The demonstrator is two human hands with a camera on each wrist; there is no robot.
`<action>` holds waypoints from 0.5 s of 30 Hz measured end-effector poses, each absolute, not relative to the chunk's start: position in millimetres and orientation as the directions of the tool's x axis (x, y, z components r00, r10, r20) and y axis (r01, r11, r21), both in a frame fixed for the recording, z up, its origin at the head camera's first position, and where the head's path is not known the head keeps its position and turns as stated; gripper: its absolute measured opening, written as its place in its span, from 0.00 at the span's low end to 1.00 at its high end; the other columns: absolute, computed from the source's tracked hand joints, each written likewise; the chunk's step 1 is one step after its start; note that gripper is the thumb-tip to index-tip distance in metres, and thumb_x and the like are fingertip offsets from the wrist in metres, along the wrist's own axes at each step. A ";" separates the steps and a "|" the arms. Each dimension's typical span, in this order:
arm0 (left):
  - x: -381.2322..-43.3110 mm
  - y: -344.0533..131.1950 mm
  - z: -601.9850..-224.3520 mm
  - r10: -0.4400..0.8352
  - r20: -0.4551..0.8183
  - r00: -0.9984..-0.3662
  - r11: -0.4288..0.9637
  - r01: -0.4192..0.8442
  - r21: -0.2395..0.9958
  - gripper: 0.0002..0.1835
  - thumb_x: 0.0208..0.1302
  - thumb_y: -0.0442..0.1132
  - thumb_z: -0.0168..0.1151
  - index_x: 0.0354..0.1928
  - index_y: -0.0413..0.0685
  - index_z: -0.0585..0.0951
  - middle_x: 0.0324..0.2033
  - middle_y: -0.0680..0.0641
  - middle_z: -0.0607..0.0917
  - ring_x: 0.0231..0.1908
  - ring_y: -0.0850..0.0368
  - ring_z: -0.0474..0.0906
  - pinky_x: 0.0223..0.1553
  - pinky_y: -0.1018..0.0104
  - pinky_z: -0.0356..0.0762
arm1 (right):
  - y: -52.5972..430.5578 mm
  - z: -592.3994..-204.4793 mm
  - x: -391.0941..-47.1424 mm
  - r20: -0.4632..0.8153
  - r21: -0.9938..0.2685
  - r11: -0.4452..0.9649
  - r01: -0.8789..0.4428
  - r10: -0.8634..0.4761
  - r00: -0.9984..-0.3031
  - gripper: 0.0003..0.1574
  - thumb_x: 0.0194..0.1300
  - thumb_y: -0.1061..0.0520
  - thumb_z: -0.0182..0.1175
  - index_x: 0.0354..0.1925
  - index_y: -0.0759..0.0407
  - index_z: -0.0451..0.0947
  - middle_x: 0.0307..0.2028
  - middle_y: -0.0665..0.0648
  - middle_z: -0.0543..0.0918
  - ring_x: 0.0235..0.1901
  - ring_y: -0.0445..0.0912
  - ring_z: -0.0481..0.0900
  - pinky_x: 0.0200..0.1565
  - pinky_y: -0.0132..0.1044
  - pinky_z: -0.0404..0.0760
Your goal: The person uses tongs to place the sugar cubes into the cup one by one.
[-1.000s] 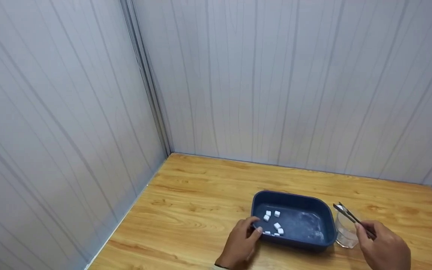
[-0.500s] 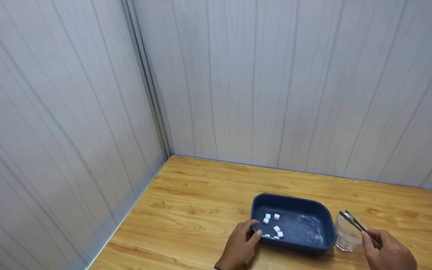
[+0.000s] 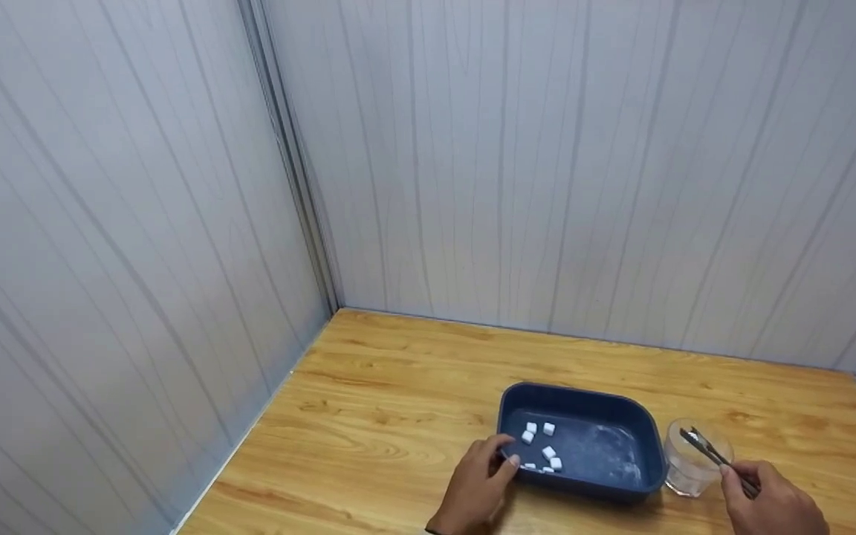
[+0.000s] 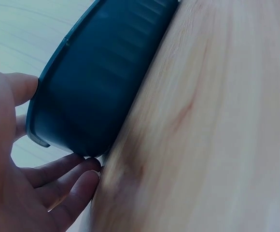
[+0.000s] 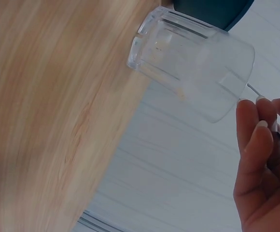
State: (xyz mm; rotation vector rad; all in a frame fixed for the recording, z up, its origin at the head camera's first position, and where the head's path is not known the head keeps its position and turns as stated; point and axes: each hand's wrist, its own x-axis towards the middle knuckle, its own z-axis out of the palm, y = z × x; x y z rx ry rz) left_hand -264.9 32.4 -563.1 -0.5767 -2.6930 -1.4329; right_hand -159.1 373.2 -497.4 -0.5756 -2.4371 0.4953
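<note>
The left hand is bare, with a thin dark strip at its wrist, perhaps a band or a cuff edge, mostly cut off. The right hand is bare too, its slim fingers tipped with short, rounded nails.

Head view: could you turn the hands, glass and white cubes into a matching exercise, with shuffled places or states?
1. left hand
2. right hand
3. glass
4. white cubes

A. standing to the right of the tray
B. in the left half of the tray
C. holding tongs
D. at the tray's near left corner

Pairs: 1-D, 2-C, 3-A, 4-B
</note>
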 end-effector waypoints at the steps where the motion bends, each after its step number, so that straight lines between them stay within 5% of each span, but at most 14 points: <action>1: -265.2 32.0 -562.8 0.306 0.209 -0.929 0.507 0.345 0.790 0.20 0.64 0.61 0.48 0.55 0.68 0.73 0.42 0.59 0.74 0.42 0.63 0.71 0.45 0.60 0.69 | 373.4 -497.4 -159.6 0.440 -0.468 0.835 0.291 0.505 -0.743 0.13 0.54 0.55 0.63 0.31 0.65 0.77 0.21 0.58 0.81 0.20 0.52 0.78 0.24 0.46 0.71; 15: -266.7 34.2 -562.9 0.296 0.193 -0.935 0.497 0.324 0.805 0.21 0.64 0.61 0.49 0.55 0.67 0.74 0.43 0.58 0.74 0.42 0.63 0.70 0.45 0.59 0.69 | 378.6 -500.3 -160.7 0.403 -0.489 0.828 0.276 0.494 -0.770 0.14 0.56 0.55 0.61 0.32 0.67 0.76 0.22 0.59 0.81 0.22 0.52 0.80 0.25 0.46 0.75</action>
